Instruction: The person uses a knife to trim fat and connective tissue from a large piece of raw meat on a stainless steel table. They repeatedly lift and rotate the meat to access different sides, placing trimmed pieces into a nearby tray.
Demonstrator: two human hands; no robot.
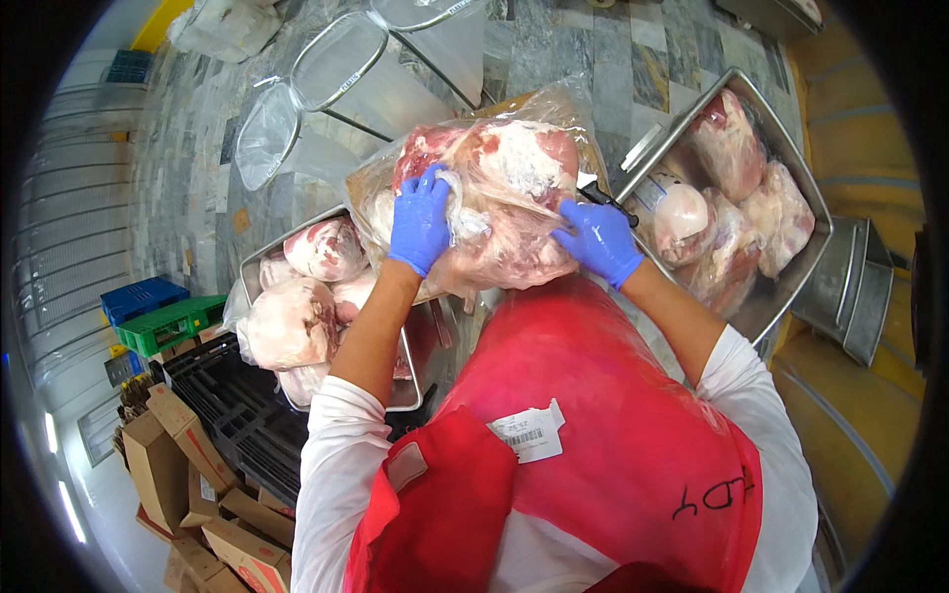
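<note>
My left hand [420,222], in a blue glove, curls its fingers into the crumpled clear plastic bag [470,212] on the left of a large load of pink and white raw meat [524,158]. My right hand [603,239], also gloved, grips the right side of this bagged meat, partly tucked against it. Behind the meat shows a cardboard sheet or box [583,143]. A dark bar or handle [608,203] sits just beyond my right hand; I cannot tell what it belongs to.
Steel bins of meat stand left [247,282] and right [806,203]. Beyond are bag-lined frames [336,64] on a tiled floor [554,49]. Green [173,326] and black pallets [227,385] and cardboard boxes [163,460] are at left. A steel container [840,287] is at right.
</note>
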